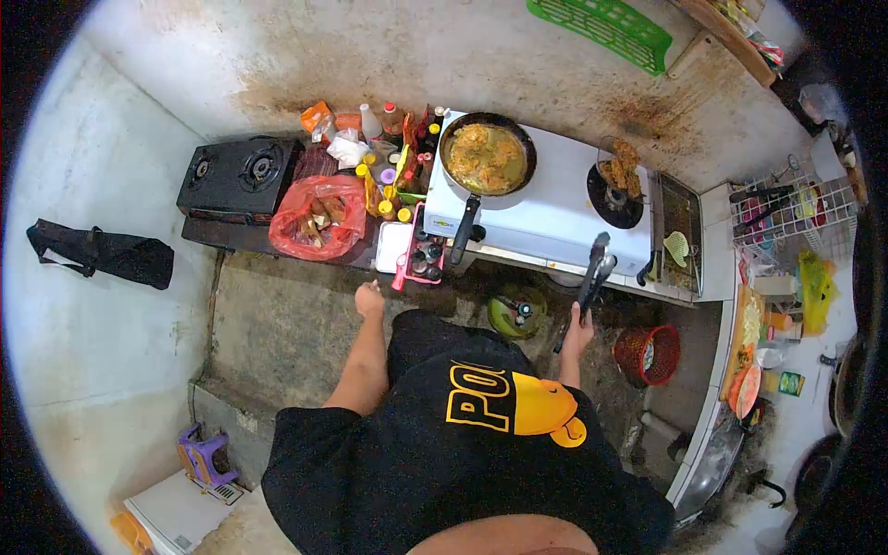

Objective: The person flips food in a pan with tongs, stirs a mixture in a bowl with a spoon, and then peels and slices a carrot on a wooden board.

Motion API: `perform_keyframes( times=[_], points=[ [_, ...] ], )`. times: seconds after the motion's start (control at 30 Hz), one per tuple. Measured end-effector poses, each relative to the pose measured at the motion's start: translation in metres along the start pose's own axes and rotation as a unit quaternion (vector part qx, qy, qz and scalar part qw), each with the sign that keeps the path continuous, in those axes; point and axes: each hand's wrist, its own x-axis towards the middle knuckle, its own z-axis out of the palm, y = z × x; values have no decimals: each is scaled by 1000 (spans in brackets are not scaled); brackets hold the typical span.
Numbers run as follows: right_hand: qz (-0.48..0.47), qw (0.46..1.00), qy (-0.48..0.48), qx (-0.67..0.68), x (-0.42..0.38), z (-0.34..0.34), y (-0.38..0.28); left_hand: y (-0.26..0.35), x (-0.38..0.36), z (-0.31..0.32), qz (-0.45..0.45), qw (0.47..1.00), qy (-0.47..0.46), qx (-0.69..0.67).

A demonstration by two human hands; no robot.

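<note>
Right hand (580, 326), at 5 o'clock of the white stove (546, 208): fingers clamped around the handles of metal tongs (593, 273), whose tips point up toward the stove's front edge, at 6 o'clock of the right burner. Left hand (370, 301): hangs free at the table (231, 236) edge, holding nothing; whether its fingers are curled or spread cannot be told at this size; nearest item is a pink rack of small jars (424, 254), just beside it at 1 o'clock. Frying pan (487, 157): on the left burner of the white stove, filled with golden fried pieces in oil, black handle pointing to 6 o'clock. Wire strainer (620, 171): on the right burner, carrying fried pieces. Red plastic bag (317, 217): on the table at 9 o'clock of the pan, open, brown pieces inside. Cluster of sauce bottles (388, 148): between bag and pan. Black two-burner stove (239, 176): at 9 o'clock of the bag. Green gas cylinder (518, 313): on the floor below the white stove, between the two hands. Red basket (647, 353): on the floor at 3 o'clock of the right hand.
</note>
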Motion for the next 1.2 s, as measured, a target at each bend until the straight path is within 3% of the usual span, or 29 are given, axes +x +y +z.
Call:
perform_keyframes(
  times=[0.07, 0.13, 0.27, 0.33, 0.4, 0.47, 0.53, 0.6, 0.7, 0.77, 0.93, 1.0, 1.13, 1.2],
  points=[
    [6, 999, -40, -5, 9, -1, -15, 19, -15, -2, 9, 1000, -1, 0],
    [-22, 990, -119, 77, 19, 0, -18, 23, -24, 2, -7, 997, -47, -62],
    [13, 996, -88, 33, 23, 6, -20, 24, -39, 6, 47, 995, -29, -88],
    [10, 987, -152, 60, 21, -1, -36, 18, -51, 5, 63, 992, -12, -109],
    [-16, 989, -142, 36, 26, 0, -36, 10, -59, 6, 80, 988, 8, -134],
    [-42, 986, -152, 45, 23, -2, -47, -7, -68, 18, -7, 946, -24, -323],
    [-65, 989, -132, 18, 29, 1, -39, -12, -84, 18, -32, 954, -13, -297],
    [-91, 982, -165, 10, 35, 0, -31, -27, -91, 26, -60, 993, 62, -86],
    [-81, 978, -191, 30, 35, -1, -29, 0, -125, -15, -127, 987, 23, -95],
    [-33, 971, -238, 2, 34, -7, -34, -7, -133, -8, -115, 982, 52, -140],
    [-57, 965, -249, 62, 29, -7, -32, -32, -149, 0, -125, 971, 71, -190],
    [24, 948, -309, 66, 33, -8, -35, -41, -151, 3, -215, 965, 65, -135],
    [85, 932, -332, 120, 33, -7, -77, -38, -146, 10, -269, 955, 127, -13],
    [73, 913, -379, 132, 39, -6, -94, -42, -141, 2, -327, 941, 13, -87]
  ],
)
